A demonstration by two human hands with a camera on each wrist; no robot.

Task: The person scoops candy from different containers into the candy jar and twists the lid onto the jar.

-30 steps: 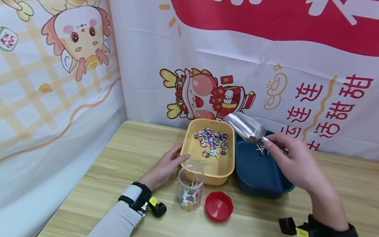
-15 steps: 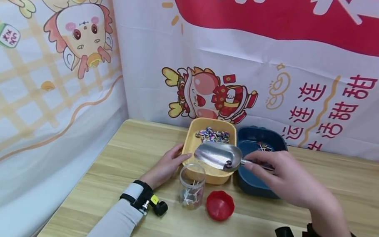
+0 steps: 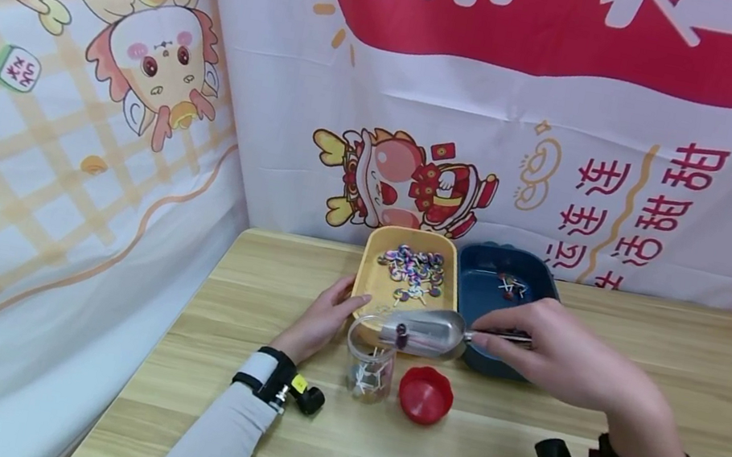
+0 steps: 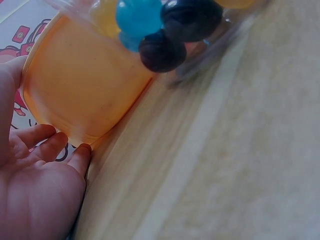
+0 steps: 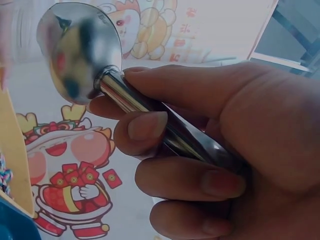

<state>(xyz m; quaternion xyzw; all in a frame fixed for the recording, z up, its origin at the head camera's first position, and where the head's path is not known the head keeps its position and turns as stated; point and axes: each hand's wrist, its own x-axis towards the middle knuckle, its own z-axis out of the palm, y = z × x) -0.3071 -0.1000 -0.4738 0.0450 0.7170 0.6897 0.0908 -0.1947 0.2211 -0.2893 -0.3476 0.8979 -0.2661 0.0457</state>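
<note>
My right hand (image 3: 500, 340) grips the handle of a metal scoop (image 3: 425, 330), which is tipped left over the mouth of a clear jar (image 3: 369, 361). One dark lollipop (image 3: 401, 338) sits at the scoop's lip. The right wrist view shows my fingers (image 5: 150, 127) curled round the scoop's handle (image 5: 135, 105). My left hand (image 3: 340, 310) rests on the table with relaxed fingers touching the front left corner of the yellow tray (image 3: 365, 294). In the left wrist view the fingertips (image 4: 80, 152) meet the yellow tray's wall (image 4: 80, 95), and the jar's candies (image 4: 160, 25) show above.
The yellow tray holds several swirl lollipops (image 3: 414, 266). A dark blue tray (image 3: 476, 268) beside it holds a few more (image 3: 510, 285). A red lid (image 3: 425, 395) lies right of the jar. Printed banners close off the back and left; the table's front half lies bare.
My right hand carried the scoop from above the blue tray leftward and down to the jar's mouth, tilting it. The left hand stayed by the yellow tray.
</note>
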